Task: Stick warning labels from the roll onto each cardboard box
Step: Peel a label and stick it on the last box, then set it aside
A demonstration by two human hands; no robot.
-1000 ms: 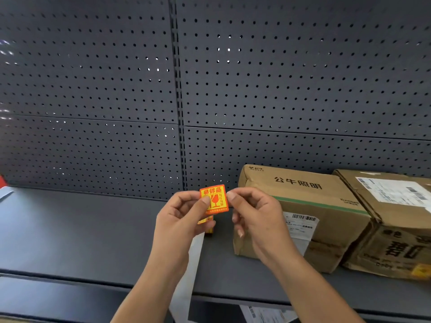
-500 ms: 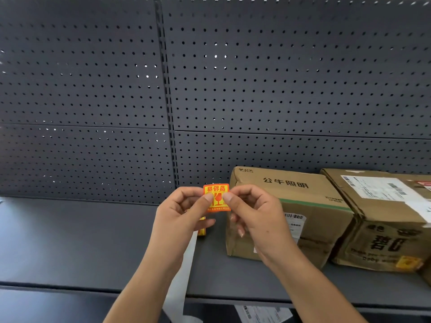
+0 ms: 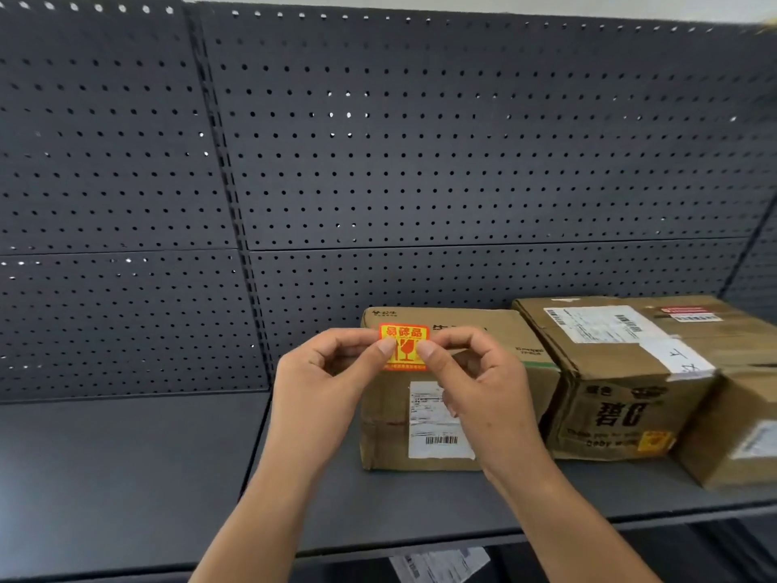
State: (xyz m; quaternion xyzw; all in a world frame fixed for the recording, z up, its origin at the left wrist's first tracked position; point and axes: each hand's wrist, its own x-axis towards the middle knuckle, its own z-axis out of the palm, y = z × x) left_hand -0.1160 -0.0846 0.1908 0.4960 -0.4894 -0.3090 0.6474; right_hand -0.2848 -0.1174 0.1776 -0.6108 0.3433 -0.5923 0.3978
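Note:
I pinch an orange and yellow warning label (image 3: 404,345) between both thumbs and forefingers. My left hand (image 3: 328,380) holds its left edge and my right hand (image 3: 483,385) holds its right edge. The label hovers at the top front edge of the nearest cardboard box (image 3: 475,330), which carries a white barcode sticker on its front. A second cardboard box (image 3: 622,397) stands right of it and has a small orange label low on its front. A third box (image 3: 736,439) sits at the far right. The label roll is out of sight.
The boxes stand on a dark grey metal shelf (image 3: 126,477) backed by a perforated panel (image 3: 378,162). The shelf's left half is bare. White paper (image 3: 437,563) shows below the shelf's front edge.
Both hands have carried the label rightward and up to the first box. The white backing strip that hung under my left hand is gone from view. The view has shifted toward the boxes.

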